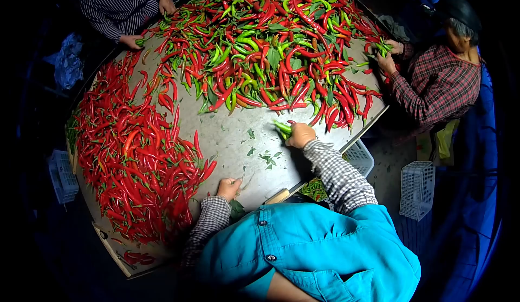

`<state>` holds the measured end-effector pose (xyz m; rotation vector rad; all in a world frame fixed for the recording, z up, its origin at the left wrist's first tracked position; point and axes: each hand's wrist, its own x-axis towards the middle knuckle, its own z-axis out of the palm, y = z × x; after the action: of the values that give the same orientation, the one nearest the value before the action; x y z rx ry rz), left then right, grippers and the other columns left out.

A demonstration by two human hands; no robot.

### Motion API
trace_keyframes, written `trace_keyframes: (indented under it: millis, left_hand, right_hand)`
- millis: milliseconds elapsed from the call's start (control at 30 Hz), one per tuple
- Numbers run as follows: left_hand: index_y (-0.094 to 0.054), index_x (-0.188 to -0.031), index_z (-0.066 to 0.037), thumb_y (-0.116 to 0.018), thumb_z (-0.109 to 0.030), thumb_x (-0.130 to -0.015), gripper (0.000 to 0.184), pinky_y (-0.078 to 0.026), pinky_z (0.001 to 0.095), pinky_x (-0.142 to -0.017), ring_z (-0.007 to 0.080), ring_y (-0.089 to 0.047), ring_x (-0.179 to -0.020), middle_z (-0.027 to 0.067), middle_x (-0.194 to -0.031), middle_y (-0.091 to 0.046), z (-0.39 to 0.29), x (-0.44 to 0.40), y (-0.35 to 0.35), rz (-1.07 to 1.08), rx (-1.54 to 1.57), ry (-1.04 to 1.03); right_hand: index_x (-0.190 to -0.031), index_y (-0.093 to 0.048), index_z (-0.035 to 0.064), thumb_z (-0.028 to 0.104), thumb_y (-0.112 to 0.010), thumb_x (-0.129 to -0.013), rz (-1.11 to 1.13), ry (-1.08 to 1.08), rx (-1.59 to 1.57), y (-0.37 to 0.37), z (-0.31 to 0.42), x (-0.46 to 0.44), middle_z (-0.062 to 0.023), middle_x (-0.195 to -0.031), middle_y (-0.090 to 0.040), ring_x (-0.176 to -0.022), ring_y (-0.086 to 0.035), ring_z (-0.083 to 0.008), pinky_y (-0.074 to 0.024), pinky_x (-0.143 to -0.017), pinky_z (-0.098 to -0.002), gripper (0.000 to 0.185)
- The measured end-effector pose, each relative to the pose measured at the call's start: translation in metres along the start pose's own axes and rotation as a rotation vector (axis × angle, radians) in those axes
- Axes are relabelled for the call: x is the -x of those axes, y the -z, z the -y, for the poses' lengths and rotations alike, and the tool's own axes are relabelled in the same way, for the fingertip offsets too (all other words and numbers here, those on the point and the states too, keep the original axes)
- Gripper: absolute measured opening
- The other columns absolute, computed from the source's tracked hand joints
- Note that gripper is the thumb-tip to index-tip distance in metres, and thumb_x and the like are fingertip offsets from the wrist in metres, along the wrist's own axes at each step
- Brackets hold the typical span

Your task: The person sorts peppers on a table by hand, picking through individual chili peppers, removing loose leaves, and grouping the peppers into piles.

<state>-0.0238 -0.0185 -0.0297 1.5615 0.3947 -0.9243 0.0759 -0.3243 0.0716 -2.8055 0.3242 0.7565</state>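
My right hand (301,135) is closed around a few green chili peppers (282,127), just in front of the big mixed pile of red and green chili peppers (276,47). Close to the table's near edge, my left hand (229,188) has its fingers curled in; whether anything is inside them is hidden. To its left lies a wide heap of red chili peppers (141,161), the nearest of them a short way from the fingers. Scraps of green leaf (267,159) are scattered on the metal tabletop (227,139) between my two hands.
One co-worker's hands (388,56) hold peppers at the right edge; another's hand (131,41) touches the pile at upper left. White plastic crates (417,190) stand at floor level. Below my right arm is a container of green peppers (314,190). A wooden piece (278,196) lines the near edge.
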Motion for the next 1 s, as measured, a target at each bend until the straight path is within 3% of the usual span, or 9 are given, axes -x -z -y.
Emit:
trace_keyframes:
  millis: [67, 233, 367, 467, 500, 600, 800, 867, 1000]
  left_hand:
    - [-0.058, -0.071, -0.001, -0.059, -0.025, -0.081, 0.027, -0.032, 0.0262, -0.033, 0.0113, -0.043, -0.036, 0.0051, -0.051, -0.051, 0.001, -0.002, 0.002, 0.003, -0.013, 0.011]
    - [-0.057, -0.075, 0.0, -0.06, -0.024, -0.081, 0.025, -0.031, 0.0262, -0.034, 0.0112, -0.042, -0.037, 0.0052, -0.052, -0.051, -0.003, -0.002, 0.002, 0.025, -0.017, 0.034]
    - [-0.056, -0.072, -0.001, -0.059, -0.025, -0.081, 0.025, -0.031, 0.0261, -0.034, 0.0114, -0.042, -0.037, 0.0054, -0.052, -0.051, -0.006, 0.001, 0.0, 0.011, -0.04, 0.045]
    - [-0.055, -0.071, -0.002, -0.059, -0.025, -0.081, 0.026, -0.031, 0.0261, -0.034, 0.0116, -0.042, -0.037, 0.0056, -0.052, -0.051, -0.007, 0.003, 0.0, 0.004, -0.037, 0.059]
    - [-0.055, -0.072, -0.002, -0.059, -0.026, -0.081, 0.026, -0.032, 0.0261, -0.034, 0.0118, -0.042, -0.037, 0.0057, -0.052, -0.051, -0.007, 0.002, 0.001, 0.011, -0.019, 0.062]
    - [-0.056, -0.071, -0.001, -0.058, -0.026, -0.082, 0.027, -0.033, 0.0262, -0.034, 0.0121, -0.042, -0.037, 0.0056, -0.052, -0.051, -0.011, 0.004, 0.0, 0.023, -0.014, 0.068]
    - [-0.055, -0.066, -0.001, -0.056, -0.025, -0.083, 0.029, -0.032, 0.0259, -0.034, 0.0121, -0.041, -0.035, 0.0054, -0.05, -0.05, -0.013, 0.006, -0.002, 0.002, -0.057, 0.04]
    - [-0.055, -0.066, -0.001, -0.056, -0.025, -0.083, 0.03, -0.032, 0.0258, -0.033, 0.0121, -0.041, -0.034, 0.0055, -0.049, -0.049, -0.011, 0.005, -0.001, 0.007, -0.045, 0.036]
    - [-0.053, -0.063, -0.001, -0.057, -0.025, -0.083, 0.032, -0.031, 0.0255, -0.032, 0.0121, -0.04, -0.033, 0.0054, -0.047, -0.048, -0.013, 0.007, -0.003, -0.035, -0.018, 0.03]
  right_hand:
    - [-0.086, -0.062, 0.001, 0.018, -0.076, -0.06, -0.017, 0.024, -0.437, 0.02, -0.015, 0.012, -0.0114, -0.078, -0.064, -0.074, -0.061, -0.0195, -0.0495, -0.071, -0.03, 0.034]
    - [-0.098, -0.052, 0.005, 0.009, -0.068, -0.071, 0.05, 0.141, -1.675, 0.068, -0.058, 0.047, -0.0058, -0.083, -0.06, -0.07, -0.062, -0.0169, -0.0518, -0.06, -0.0266, 0.032]
    - [-0.099, -0.053, 0.0065, 0.01, -0.064, -0.076, -0.018, 0.173, -1.983, 0.039, -0.113, 0.035, -0.005, -0.082, -0.061, -0.072, -0.062, -0.017, -0.0504, -0.051, -0.0272, 0.026]
    - [-0.103, -0.052, 0.0081, 0.01, -0.063, -0.076, -0.08, 0.214, -2.085, 0.026, -0.141, 0.055, -0.0034, -0.086, -0.06, -0.074, -0.059, -0.0148, -0.0475, -0.05, -0.0274, 0.029]
    - [-0.101, -0.052, 0.006, 0.01, -0.06, -0.077, -0.147, 0.14, -2.081, 0.031, -0.144, 0.073, -0.0085, -0.088, -0.059, -0.057, -0.05, -0.0169, -0.0403, -0.049, -0.0265, 0.026]
    - [-0.104, -0.051, 0.0068, 0.02, -0.059, -0.078, -0.085, 0.137, -2.056, 0.014, -0.204, 0.119, -0.0104, -0.086, -0.058, -0.051, -0.048, -0.0167, -0.0434, -0.048, -0.0306, 0.031]
    - [-0.093, -0.056, 0.0061, 0.019, -0.065, -0.074, -0.243, -0.501, -1.855, -0.071, -0.27, 0.173, -0.0067, -0.078, -0.059, -0.051, -0.052, -0.0191, -0.0467, -0.049, -0.0303, 0.025]
    - [-0.094, -0.056, 0.0058, 0.019, -0.066, -0.076, -0.086, -0.571, -1.867, -0.133, -0.317, 0.162, -0.0077, -0.086, -0.06, -0.072, -0.057, -0.0201, -0.0492, -0.052, -0.0337, 0.024]
    - [-0.105, -0.053, 0.0046, 0.017, -0.062, -0.078, -0.253, -0.942, -1.636, -0.119, -0.287, 0.163, -0.0125, -0.11, -0.049, -0.097, -0.049, -0.0254, -0.0499, -0.057, -0.0354, 0.032]
